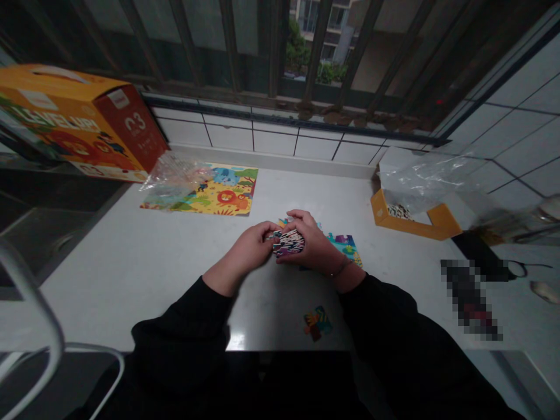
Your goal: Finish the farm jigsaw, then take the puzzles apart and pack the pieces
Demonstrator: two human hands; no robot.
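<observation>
A stack of jigsaw puzzle pieces (289, 242) is held between my two hands over the middle of the white counter. My right hand (312, 242) wraps round its right side, fingers curled over the top. At the stack's left edge, my left hand (257, 244) pinches with thumb and fingers. Partly hidden under my right hand and wrist lies a joined section of puzzle (345, 245) in blue, green and purple. Closer to my body, a few loose puzzle pieces (318, 322) in orange and teal rest on the counter.
A picture sheet with lions (227, 198) lies at the back left, partly under clear plastic wrapping (175, 178). Behind it stands an orange box (87, 122). At the right, an open yellow box (415, 221) holds more pieces and plastic. A pixelated dark object (472, 300) lies near the right edge.
</observation>
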